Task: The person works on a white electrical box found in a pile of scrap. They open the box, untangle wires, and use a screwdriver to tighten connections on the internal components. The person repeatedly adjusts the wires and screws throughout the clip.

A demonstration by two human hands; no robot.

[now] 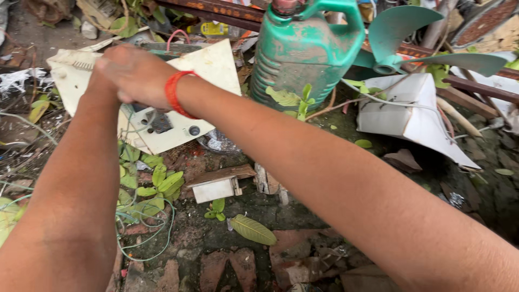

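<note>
White plastic, the cracked fan housing panel (200, 70) is looking stiff but brittle; we are gripping it above the littered ground, right hand (135, 73) closed over its middle, left hand hidden behind, grip unclear. Holding edges seems safest.

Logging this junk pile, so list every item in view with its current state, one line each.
Cream panel: lifted, tilted, wires hanging.
Right hand: closed over the panel's middle.
Left hand: mostly hidden behind the right hand; grip unclear.
Green jug: upright, dirty.
Fan blade: detached, lying loose.
White casing: broken, lying on its side.
Small white box: flat on the ground.
</note>
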